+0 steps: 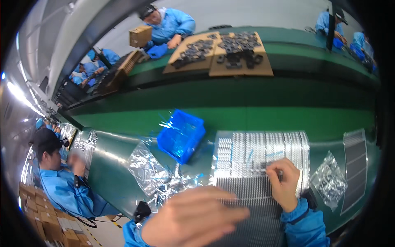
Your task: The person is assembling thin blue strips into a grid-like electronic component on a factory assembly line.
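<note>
A wide sheet (263, 144) with dense rows of small silvery pieces lies in front of me on the green table; its near part looks dark. Over its middle right, my right hand (284, 183) is closed in a pinch, thumb and forefinger together. What it holds, if anything, is too small to make out. My left hand (195, 216), blurred by motion, stretches its fingers across the sheet's near left part and holds nothing that I can see. Thin blue strips (275, 154) lie on the rows.
A blue bin (181, 136) with clear film scraps stands beyond the left hand, near a crumpled clear bag (150, 168). Right of the sheet are another clear bag (330, 181) and a dark panelled sheet (354, 171). A co-worker (68, 181) sits at left; cardboard with black parts (240, 45) lies across.
</note>
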Motion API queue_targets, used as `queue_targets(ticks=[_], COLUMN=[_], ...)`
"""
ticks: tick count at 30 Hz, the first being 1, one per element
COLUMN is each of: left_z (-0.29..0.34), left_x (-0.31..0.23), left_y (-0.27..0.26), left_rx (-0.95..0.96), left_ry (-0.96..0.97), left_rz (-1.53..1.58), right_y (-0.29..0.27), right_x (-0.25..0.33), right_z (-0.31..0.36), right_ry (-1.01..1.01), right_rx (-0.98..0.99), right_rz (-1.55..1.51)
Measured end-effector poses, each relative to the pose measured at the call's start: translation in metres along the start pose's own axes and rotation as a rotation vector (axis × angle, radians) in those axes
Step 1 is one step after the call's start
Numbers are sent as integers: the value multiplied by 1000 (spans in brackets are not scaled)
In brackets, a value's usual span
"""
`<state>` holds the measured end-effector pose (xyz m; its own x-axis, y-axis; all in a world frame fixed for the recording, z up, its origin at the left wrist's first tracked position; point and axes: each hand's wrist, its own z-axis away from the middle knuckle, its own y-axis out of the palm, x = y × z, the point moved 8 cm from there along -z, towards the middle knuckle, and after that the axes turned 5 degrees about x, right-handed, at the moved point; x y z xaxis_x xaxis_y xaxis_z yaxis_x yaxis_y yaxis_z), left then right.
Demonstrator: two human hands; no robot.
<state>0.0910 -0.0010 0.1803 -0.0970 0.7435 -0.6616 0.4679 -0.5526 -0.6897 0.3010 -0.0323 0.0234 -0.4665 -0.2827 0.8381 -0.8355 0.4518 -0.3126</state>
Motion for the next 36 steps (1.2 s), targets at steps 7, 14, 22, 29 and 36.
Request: queue_targets(ticks=[7, 14, 22, 29, 36], left_z=[16, 47, 96, 120, 131], left_x=[-39, -10, 33, 50, 71], left_y=[20, -44, -84, -113, -125], left_rx=[-599, -473, -589, -713, -765], left_ry=[394, 185, -60, -60, -53], left_rz=[-2501, -1233, -514, -225, -18], right_y=[13, 11, 4, 0, 4], right_x=[-4, -14, -16, -12, -21], right_z=[-4, -5, 6, 5, 9], right_ry=[55, 83, 147, 145, 209], right_rx=[41, 53, 13, -6, 6], right_rz=[-14, -24, -50, -40, -87])
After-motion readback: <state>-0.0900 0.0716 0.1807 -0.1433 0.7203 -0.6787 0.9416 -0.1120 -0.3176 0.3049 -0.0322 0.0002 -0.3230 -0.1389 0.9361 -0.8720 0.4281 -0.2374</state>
